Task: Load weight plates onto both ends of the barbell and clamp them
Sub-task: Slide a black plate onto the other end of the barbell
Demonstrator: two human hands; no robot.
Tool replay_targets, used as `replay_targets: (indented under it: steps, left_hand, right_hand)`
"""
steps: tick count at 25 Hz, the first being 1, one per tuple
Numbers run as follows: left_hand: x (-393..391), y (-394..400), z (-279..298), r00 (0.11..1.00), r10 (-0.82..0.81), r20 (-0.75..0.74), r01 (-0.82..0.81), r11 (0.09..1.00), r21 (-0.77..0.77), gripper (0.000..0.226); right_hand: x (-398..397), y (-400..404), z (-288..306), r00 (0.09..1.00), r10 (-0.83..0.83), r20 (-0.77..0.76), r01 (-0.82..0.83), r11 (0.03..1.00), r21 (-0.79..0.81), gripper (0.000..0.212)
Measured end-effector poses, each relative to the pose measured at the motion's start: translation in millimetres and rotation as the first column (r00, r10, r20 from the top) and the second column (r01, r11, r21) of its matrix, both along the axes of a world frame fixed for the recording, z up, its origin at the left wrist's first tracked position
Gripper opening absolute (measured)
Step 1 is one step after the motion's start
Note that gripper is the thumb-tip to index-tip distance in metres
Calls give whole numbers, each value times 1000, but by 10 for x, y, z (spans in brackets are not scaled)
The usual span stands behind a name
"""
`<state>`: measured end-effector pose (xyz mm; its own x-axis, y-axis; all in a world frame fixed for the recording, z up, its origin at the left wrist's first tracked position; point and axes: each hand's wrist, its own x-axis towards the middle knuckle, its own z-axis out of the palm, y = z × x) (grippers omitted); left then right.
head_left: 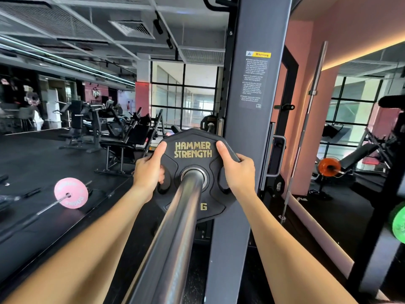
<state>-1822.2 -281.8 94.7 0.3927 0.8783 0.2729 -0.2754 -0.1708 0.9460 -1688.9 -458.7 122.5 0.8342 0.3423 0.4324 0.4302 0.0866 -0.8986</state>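
Black plate (192,172) is threaded on the bar (175,227); left hand (149,172) and right hand (237,172) grip its sides, pushing inward along the bar's length.

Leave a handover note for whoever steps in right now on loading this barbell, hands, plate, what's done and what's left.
Left hand: gripping the left edge of the black plate, fingers through a grip hole.
Right hand: gripping its right edge.
The plate is threaded on the barbell sleeve, next to the rack upright.
Done: plate is on this end.
Left: check it is fully seated, clamp it; no clamp is in view. The far end is hidden, so check it.
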Motion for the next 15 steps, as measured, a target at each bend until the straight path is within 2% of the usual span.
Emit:
replay_targets:
  steps: [15]
  left_hand:
    - [561,436,-27,999,45,-19,-45,998,-32,77]
  right_hand:
    - [622,488,-6,1000,-2,-9,2,1000,-9,78]
